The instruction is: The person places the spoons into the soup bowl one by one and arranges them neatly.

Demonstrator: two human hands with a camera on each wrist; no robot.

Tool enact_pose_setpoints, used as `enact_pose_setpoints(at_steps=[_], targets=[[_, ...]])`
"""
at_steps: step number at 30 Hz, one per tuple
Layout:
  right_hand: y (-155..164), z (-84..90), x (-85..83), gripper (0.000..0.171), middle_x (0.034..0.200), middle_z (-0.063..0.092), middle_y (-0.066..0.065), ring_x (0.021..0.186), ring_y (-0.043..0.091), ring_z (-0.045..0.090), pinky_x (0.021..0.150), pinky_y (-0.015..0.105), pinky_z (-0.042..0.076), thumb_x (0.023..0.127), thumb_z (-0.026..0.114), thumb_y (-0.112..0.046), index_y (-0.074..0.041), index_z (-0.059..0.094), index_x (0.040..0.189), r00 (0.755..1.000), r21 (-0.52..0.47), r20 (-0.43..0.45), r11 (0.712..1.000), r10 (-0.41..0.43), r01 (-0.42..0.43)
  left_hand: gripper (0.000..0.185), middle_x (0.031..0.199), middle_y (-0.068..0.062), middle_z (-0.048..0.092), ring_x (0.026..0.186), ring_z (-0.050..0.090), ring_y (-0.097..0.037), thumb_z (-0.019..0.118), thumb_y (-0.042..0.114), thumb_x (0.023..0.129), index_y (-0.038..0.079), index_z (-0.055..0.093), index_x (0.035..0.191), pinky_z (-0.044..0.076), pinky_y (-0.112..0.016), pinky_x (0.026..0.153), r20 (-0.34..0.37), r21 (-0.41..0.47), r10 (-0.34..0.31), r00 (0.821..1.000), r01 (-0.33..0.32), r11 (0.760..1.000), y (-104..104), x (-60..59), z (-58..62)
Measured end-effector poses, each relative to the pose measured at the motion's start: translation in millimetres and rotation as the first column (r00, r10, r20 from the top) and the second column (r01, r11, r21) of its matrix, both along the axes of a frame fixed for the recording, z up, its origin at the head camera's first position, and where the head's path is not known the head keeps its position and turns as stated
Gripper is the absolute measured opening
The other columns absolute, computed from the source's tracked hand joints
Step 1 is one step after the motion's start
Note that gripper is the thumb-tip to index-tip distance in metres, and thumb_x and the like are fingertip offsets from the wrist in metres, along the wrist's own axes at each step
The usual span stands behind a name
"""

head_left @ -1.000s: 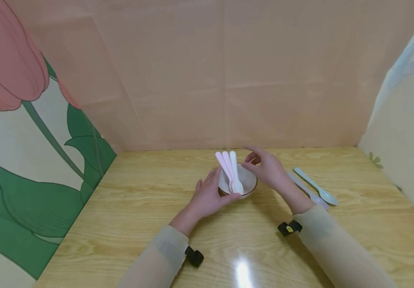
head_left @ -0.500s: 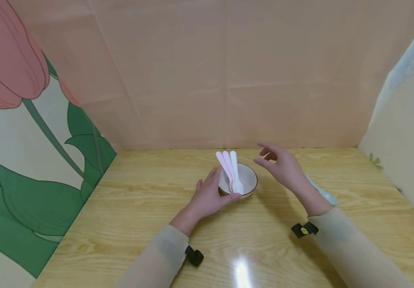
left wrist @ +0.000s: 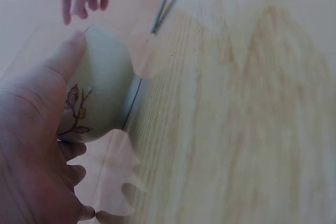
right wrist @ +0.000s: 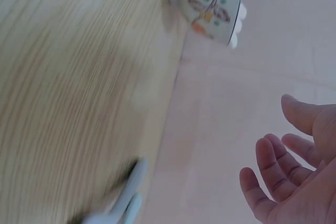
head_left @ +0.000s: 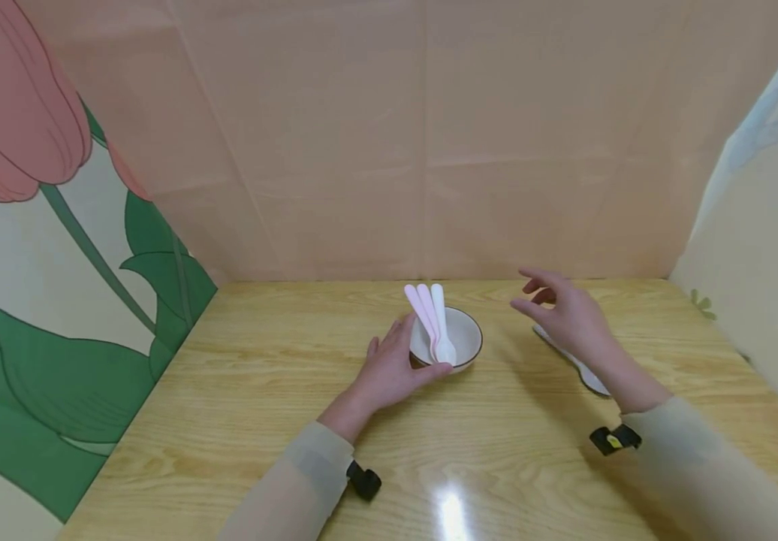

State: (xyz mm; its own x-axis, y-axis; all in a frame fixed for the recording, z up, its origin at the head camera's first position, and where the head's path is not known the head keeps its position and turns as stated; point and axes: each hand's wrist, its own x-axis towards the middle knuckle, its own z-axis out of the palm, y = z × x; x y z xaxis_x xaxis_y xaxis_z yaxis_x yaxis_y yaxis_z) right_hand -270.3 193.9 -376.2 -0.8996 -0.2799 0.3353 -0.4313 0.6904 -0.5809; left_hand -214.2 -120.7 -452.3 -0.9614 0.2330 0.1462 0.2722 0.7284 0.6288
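Observation:
A white bowl with a dark rim (head_left: 468,336) stands on the table, a painted sprig on its outside. My left hand (head_left: 394,370) holds it, thumb along the near side and fingers around the left. Inside lean two pink spoons (head_left: 415,301) and a white spoon (head_left: 439,304), handles up over the far rim. My right hand (head_left: 567,317) hovers to the right of the bowl with fingers loosely bent, nothing in them. Below that hand lies a pale lavender spoon (head_left: 586,376), partly covered by it; a light blue spoon (right wrist: 134,209) beside it shows in the right wrist view.
The wooden table (head_left: 240,421) ends at a pinkish backdrop (head_left: 321,188) behind the bowl. Floral-printed panels (head_left: 91,338) flank it on both sides. A black wrist camera (head_left: 365,481) sits at the left cuff, another at the right.
My right hand has drawn away from the bowl's right rim, moving right over the spoons on the table; the light blue one is now hidden in the head view. My left hand stays put.

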Motion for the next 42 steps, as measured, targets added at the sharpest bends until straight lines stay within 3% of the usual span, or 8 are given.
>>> enact_pose_setpoints(at_steps=[10, 24, 37, 42], targets=[[37.4, -3.4, 3.0, 0.066, 0.131, 0.068, 0.022, 0.113, 0.042, 0.071, 0.089, 0.062, 0.054, 0.109, 0.075, -0.031, -0.003, 0.051, 0.163, 0.999, 0.048, 0.020, 0.999, -0.025, 0.024, 0.117, 0.180, -0.004, 0.028, 0.166, 0.025, -0.026, 0.072, 0.080, 0.093, 0.026, 0.014, 0.179, 0.014, -0.074, 0.127, 0.001, 0.001, 0.005, 1.000, -0.005, 1.000, 0.7, 1.7, 1.6], [75.1, -24.3, -10.4, 0.069, 0.128, 0.071, 0.026, 0.109, 0.044, 0.072, 0.082, 0.055, 0.054, 0.108, 0.076, -0.036, 0.000, 0.051, 0.162, 0.997, 0.135, 0.030, 0.989, -0.070, 0.066, 0.116, 0.179, -0.001, 0.031, 0.166, 0.027, -0.025, 0.073, 0.080, 0.092, 0.025, 0.016, 0.178, 0.014, -0.074, 0.127, 0.001, 0.001, -0.001, 1.000, 0.001, 1.000, 1.7, 2.1, 2.4], [104.6, -41.4, -19.7, 0.075, 0.132, 0.069, 0.030, 0.119, 0.053, 0.067, 0.093, 0.065, 0.054, 0.110, 0.071, -0.039, 0.006, 0.043, 0.163, 0.980, 0.165, 0.183, 0.985, -0.083, 0.053, 0.116, 0.178, -0.004, 0.033, 0.166, 0.026, -0.031, 0.074, 0.078, 0.092, 0.024, 0.017, 0.177, 0.014, -0.074, 0.127, 0.005, 0.004, 0.001, 1.000, -0.001, 1.000, 1.7, 2.2, 3.4], [113.8, -48.9, -24.6, 0.078, 0.131, 0.069, 0.027, 0.122, 0.052, 0.067, 0.090, 0.052, 0.057, 0.110, 0.071, -0.039, 0.009, 0.041, 0.163, 0.969, 0.158, 0.239, 0.987, -0.069, 0.032, 0.114, 0.178, -0.003, 0.034, 0.166, 0.026, -0.031, 0.075, 0.076, 0.093, 0.024, 0.019, 0.177, 0.014, -0.074, 0.127, 0.004, 0.011, -0.003, 1.000, 0.003, 1.000, 1.7, 1.8, 2.7]])
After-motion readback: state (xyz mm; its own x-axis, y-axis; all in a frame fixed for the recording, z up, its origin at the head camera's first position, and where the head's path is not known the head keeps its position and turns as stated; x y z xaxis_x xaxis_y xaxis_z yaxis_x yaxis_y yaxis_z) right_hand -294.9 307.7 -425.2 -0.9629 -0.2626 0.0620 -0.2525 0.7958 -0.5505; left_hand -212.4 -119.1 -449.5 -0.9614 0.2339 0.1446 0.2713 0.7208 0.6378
